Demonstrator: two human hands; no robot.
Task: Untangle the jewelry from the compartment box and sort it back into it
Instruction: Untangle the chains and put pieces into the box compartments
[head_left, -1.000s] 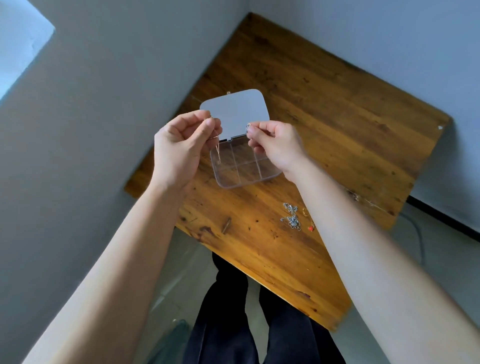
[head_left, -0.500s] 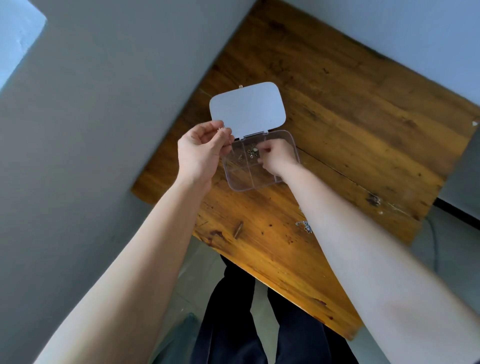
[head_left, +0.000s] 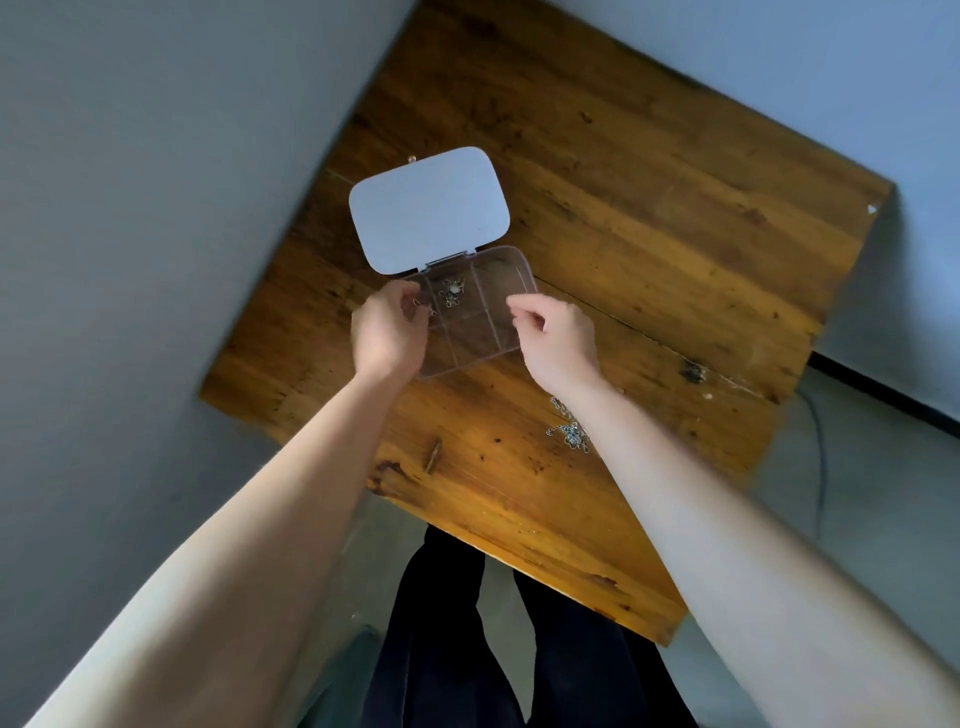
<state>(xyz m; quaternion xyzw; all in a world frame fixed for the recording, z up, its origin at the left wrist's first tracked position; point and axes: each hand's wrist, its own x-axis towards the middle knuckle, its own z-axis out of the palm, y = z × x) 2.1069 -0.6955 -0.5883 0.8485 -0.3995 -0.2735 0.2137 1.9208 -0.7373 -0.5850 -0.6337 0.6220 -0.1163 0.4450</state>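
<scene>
here, clear plastic compartment box (head_left: 470, 332) sits on grainy wooden table (head_left: 649, 218).

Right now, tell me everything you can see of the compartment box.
The compartment box is a small, clear plastic tray with rounded corners, split by thin dividers into several cells. Its pale lid is swung fully open on a hinge at the far edge. It sits flat on the wooden table. One far cell holds a small tangle of jewelry; the other visible cells look empty. The left hand covers its left edge, and the right hand its right edge.
</scene>
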